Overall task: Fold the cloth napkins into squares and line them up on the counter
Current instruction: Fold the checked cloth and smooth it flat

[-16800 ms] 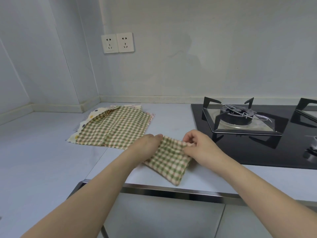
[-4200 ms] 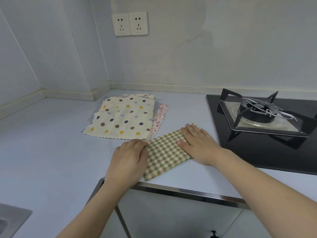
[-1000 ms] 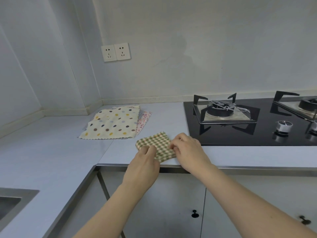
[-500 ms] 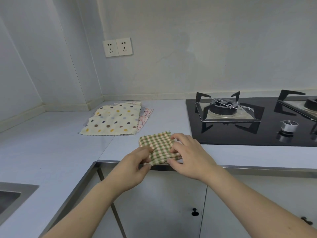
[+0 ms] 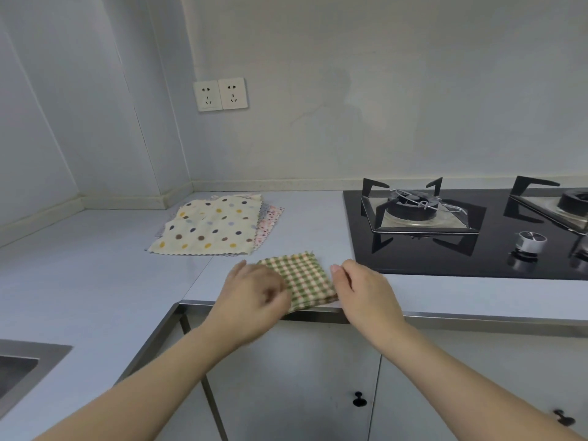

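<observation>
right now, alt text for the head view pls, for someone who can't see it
Two bare hands flank a folded green checked napkin at the counter's front edge: the left hand blurred at its left side, the right hand at its right side. Behind lies a flat stack topped by a polka-dot napkin, with a black gas hob to the right.

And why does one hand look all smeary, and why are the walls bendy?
Head view: the left hand is motion-blurred beside the sharp green checked folded napkin; the right hand looks crisper. The wide-angle lens bows the wall edges. The glossy black glass stove top mirrors its burner supports.
</observation>
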A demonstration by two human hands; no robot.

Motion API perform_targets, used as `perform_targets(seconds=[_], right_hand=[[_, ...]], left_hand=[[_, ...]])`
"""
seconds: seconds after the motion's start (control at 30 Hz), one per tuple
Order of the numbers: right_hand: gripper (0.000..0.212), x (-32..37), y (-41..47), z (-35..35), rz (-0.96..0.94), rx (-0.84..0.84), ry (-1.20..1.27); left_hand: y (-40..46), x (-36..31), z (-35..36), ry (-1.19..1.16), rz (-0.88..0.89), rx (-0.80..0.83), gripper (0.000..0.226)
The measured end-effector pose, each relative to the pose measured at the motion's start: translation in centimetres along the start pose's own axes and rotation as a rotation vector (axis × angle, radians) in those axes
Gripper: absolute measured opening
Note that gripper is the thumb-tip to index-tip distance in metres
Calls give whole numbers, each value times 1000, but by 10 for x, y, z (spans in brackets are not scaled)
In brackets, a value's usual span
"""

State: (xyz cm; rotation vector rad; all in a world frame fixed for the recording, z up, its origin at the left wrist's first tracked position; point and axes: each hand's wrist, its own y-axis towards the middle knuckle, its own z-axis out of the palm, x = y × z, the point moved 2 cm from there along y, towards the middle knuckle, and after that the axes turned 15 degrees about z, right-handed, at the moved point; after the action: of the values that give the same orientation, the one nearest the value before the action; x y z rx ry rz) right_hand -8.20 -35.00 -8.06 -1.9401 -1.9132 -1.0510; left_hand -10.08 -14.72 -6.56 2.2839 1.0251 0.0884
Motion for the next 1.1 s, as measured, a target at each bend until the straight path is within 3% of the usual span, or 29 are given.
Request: perform_targets(seconds=[0.1,0.17,0.23,0.3,0.37,0.43,0.53,0.6,0.7,0.77,0.8,0.9,1.1], right_hand=[[57,7,6,-1,205,83,-440],[63,12,8,-1,264,203,-500],[54,17,10,2,282,288,-477],[39,20,10,5,274,318,-444],[33,19,9,4,252,305,-355],[30,14,10,0,247,274,-123],[14,9,12,-8,352,284,435],[8,13,11,-12,437,326,719],[17,25,11,-17,541,301,1001],[11,34,9,-23,650,292,1147],[7,39,6,-26,702,309,1169],[37,49,0,-22,759,330,953],[35,50,2,-19,506,-56,617]], left_hand=[[42,10,-3,-284,-385,-114,20],[63,23,4,-202,-438,54,26],[73,34,16,-106,-490,305,42],[77,34,23,-35,-507,499,30],[81,35,20,-117,-524,511,15],[81,37,12,-301,-576,458,23],[72,37,2,-624,-705,287,9],[64,30,-3,-824,-764,199,21],[58,16,-6,-938,-641,52,22],[57,2,-7,-925,-531,-116,20],[56,-4,-8,-896,-494,-180,19],[51,-16,-4,-799,-454,-282,27],[47,-34,-4,-563,-448,-398,44]])
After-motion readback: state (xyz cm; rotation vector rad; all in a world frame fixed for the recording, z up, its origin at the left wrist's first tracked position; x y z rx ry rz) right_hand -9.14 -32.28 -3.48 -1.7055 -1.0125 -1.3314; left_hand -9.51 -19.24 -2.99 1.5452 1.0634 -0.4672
